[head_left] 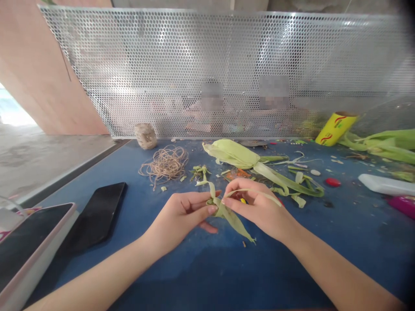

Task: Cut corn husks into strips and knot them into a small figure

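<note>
Between my hands, above the blue table [207, 276], is a knotted or folded bundle of green corn husk [234, 221], with one strip pointing up and a wider one hanging down to the right. My left hand [186, 214] pinches the bundle at its middle between thumb and fingers. My right hand [256, 205] pinches a narrow husk strip [259, 192] against the same spot; the strip's loose end runs back over the hand. Just beyond them lies a larger husk piece [231, 153], with long strips trailing to the right. The fingertips partly hide the middle of the bundle.
A tangle of brown twine [167, 164] lies left of centre, near a pale cylindrical block [145, 136]. Two phones, one black [97, 216], lie at left. A yellow tube [336, 128] and more husks [382, 144] are at right. Perforated metal panel [194, 52] stands behind.
</note>
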A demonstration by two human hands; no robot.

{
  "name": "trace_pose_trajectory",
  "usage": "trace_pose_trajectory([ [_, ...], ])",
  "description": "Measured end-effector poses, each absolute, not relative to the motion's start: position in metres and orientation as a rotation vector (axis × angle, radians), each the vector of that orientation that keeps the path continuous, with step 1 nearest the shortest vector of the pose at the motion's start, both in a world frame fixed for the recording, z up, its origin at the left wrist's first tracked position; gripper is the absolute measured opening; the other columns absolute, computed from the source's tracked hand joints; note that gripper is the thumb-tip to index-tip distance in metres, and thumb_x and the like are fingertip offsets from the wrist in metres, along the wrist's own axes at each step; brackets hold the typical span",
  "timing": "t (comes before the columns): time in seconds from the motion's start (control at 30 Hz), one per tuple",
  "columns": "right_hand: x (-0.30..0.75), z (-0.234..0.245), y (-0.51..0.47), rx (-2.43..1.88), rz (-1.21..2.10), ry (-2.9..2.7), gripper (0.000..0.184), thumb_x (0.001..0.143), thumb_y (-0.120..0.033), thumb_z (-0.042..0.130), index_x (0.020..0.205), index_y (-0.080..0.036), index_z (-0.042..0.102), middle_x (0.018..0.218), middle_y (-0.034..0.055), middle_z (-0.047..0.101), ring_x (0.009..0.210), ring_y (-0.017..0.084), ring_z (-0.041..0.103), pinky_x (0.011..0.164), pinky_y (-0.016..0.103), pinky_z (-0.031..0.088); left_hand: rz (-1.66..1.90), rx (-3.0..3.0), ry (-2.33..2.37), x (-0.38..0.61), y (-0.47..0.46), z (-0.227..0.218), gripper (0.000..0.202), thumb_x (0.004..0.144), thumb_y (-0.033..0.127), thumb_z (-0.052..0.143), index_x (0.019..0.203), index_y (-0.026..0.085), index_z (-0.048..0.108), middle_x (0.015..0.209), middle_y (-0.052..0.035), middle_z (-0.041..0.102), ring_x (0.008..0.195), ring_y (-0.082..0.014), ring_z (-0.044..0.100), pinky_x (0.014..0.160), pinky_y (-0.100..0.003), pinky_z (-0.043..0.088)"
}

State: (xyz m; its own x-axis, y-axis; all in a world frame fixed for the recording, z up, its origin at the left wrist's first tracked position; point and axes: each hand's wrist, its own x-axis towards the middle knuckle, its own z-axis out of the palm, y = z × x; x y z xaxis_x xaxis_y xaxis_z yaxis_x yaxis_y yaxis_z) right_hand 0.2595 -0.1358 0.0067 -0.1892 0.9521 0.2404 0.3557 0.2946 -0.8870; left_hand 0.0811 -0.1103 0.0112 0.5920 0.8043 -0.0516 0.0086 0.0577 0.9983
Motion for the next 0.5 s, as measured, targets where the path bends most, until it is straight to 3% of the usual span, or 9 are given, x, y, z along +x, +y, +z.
trace_pose_trajectory([
  [0.23, 0.2589, 0.0064, -0.1365, -1.192, 0.95, -1.667, 0.01, 0.084, -0.025, 0.05, 0.076, -0.022, 0.046, 0.064, -0.005, 0.054, 0.06, 0.008, 0.053, 0.053, 0.018, 0.042, 0.668, 1.415, 0.753, 0.0814, -0.1117, 0.0138, 0.026, 0.078, 0.021, 0.062, 0.103, 0.019, 0.068, 0.09, -0.003, 0.072, 0.063, -0.0112, 0.065, 0.062, -0.024, 0.058],
  [0.5, 0.2565, 0.0075, -0.1373, -1.223, 0.759, -1.764, 0.01, 0.08, -0.022, 0.052, 0.072, -0.021, 0.047, 0.063, -0.0042, 0.055, 0.059, 0.01, 0.054, 0.052, 0.02, 0.042, 0.69, 1.37, 0.738, 0.0807, -0.1123, 0.0122, 0.026, 0.076, 0.023, 0.064, 0.101, 0.018, 0.068, 0.086, -0.0036, 0.073, 0.068, -0.014, 0.067, 0.063, -0.027, 0.059],
])
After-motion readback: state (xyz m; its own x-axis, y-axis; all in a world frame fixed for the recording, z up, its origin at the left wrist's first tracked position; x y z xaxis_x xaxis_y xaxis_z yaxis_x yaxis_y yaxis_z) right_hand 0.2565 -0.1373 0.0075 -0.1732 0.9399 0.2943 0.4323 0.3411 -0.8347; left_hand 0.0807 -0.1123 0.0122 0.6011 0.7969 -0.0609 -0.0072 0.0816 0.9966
